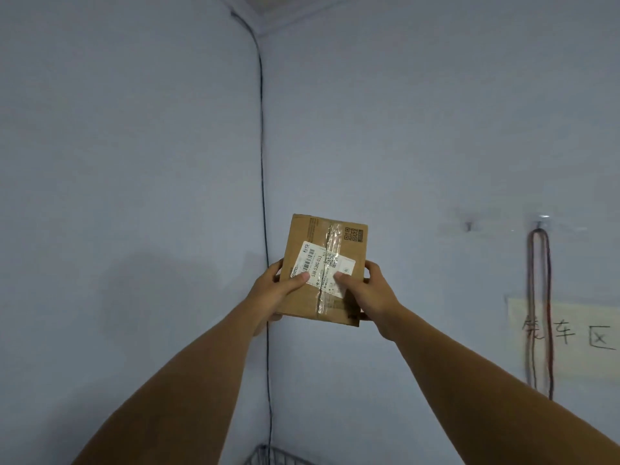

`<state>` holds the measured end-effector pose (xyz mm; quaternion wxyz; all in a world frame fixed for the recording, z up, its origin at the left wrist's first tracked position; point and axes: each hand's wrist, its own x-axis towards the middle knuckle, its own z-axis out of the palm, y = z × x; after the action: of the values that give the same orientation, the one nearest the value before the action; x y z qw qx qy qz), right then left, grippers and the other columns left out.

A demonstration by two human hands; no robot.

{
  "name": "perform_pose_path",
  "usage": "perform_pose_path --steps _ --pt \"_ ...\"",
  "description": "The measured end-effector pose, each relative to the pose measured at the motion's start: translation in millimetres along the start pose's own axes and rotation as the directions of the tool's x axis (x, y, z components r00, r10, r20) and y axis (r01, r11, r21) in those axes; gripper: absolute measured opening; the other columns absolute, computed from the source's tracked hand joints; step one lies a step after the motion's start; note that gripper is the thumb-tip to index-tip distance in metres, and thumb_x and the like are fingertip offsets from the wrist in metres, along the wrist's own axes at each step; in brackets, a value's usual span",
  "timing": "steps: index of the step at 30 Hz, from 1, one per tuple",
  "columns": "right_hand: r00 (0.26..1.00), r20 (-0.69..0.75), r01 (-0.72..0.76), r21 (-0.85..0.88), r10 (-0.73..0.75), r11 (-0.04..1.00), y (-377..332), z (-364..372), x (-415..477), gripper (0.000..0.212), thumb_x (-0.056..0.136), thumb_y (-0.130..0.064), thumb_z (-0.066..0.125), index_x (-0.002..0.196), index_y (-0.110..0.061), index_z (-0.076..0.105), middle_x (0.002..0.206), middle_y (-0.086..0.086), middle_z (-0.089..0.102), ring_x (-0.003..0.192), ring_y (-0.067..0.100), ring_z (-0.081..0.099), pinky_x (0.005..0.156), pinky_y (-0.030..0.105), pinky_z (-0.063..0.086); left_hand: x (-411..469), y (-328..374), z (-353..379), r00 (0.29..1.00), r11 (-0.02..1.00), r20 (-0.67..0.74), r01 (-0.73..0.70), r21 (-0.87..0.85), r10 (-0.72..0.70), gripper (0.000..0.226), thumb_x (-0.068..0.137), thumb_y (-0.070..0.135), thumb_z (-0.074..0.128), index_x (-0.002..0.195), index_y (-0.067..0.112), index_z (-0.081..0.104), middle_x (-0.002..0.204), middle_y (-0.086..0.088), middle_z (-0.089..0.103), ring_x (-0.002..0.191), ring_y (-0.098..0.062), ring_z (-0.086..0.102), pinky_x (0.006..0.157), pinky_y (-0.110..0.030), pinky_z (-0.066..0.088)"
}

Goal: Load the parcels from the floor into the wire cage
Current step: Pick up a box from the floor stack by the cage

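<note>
Hands, left [275, 292], right [369, 293], round parcel [302, 236] — probable wire cage [268, 456] rim below

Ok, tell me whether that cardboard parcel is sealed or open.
Sealed: clear tape runs along the closed flap seam of the parcel.

1. The parcel [323, 270] is held up before the room corner, the left hand [278, 290] on its left edge and the right hand [367, 293] on its right edge.
2. A label [318, 263] lies on the parcel's near face, under both thumbs.
3. A cable [261, 146] runs down the corner behind the parcel, along its left edge.
4. The wire cage [268, 456] shows well below the parcel.
5. Well right of the parcel, cords [540, 313] hang from a wall hook [540, 223], across a paper sign [570, 327].
</note>
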<state>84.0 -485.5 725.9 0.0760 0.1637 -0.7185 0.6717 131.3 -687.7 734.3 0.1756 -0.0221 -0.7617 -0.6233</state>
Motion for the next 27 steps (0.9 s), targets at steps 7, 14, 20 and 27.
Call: perform_pose_path --steps 7,14,20,27 --pt "0.982 0.075 -0.17 -0.032 0.172 0.985 100.9 72.7 49.5 0.057 0.091 -0.033 0.074 0.137 -0.03 0.04 0.107 -0.001 0.071 0.094 0.02 0.071 0.073 0.041 0.06 37.1 -103.4 -49.5 0.986 0.981 -0.025 0.166 0.095 -0.165 0.044 0.084 0.045 0.08 0.121 0.045 0.056 0.108 0.013 0.071 0.101 -0.015 0.069 0.093 -0.044 0.055" --pt "0.933 0.118 -0.344 0.006 0.34 0.939 247.5 153.1 105.2 0.064 0.087 -0.03 0.078 0.139 -0.031 0.041 0.108 -0.001 0.072 0.096 0.02 0.072 0.084 0.051 0.06 104.8 -251.1 -71.6 0.948 0.954 -0.119 0.299 0.016 -0.295 0.046 0.087 0.029 0.079 0.131 0.03 0.063 0.118 0.003 0.074 0.097 -0.013 0.073 0.08 -0.035 0.062" --pt "0.798 0.089 -0.591 -0.071 0.596 0.803 425.2 191.7 84.9 0.066 0.086 -0.033 0.08 0.14 -0.028 0.044 0.114 -0.002 0.072 0.094 0.017 0.07 0.073 0.041 0.06 102.5 -439.3 -66.3 0.831 0.825 -0.031 0.555 0.102 -0.555 0.06 0.084 0.03 0.084 0.136 0.025 0.054 0.119 0.001 0.07 0.098 -0.018 0.071 0.078 -0.039 0.061" --pt "0.508 0.082 -0.858 -0.036 0.858 0.512 638.8 252.2 -23.7 0.069 0.085 -0.034 0.081 0.143 -0.025 0.045 0.127 0.002 0.067 0.096 0.017 0.068 0.063 0.035 0.054 44.9 -653.5 -75.2 0.597 0.61 0.138 0.742 0.28 -0.79 0.025 0.091 0.025 0.077 0.112 0.024 0.065 0.109 0.001 0.072 0.086 -0.009 0.068 0.064 -0.024 0.056"
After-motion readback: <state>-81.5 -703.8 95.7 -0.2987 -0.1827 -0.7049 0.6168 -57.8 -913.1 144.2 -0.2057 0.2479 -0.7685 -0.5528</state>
